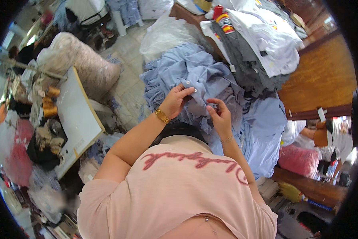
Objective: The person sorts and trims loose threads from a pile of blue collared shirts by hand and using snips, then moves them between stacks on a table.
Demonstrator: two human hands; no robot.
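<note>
Blue cloth (202,95), rumpled, with small white buttons (195,91).

Left hand (174,104): some fingers hidden behind blue cloth (203,87). Right hand (222,118): cannot tell whether thumb and index finger pinch cloth; detail too small. Lower layers of the blue heap: covered by upper folds. Pale pink shirt (179,189): cut by lower edge. 1 patch (68,200), lower left: blurred, unidentifiable.

Bright, diffuse light; soft fold shadows in blue cloth (187,59). White shirts (272,44) near washed out. Fisheye-bent, black rim. Blurred patch (69,201) past white table (77,115)'s near corner.
</note>
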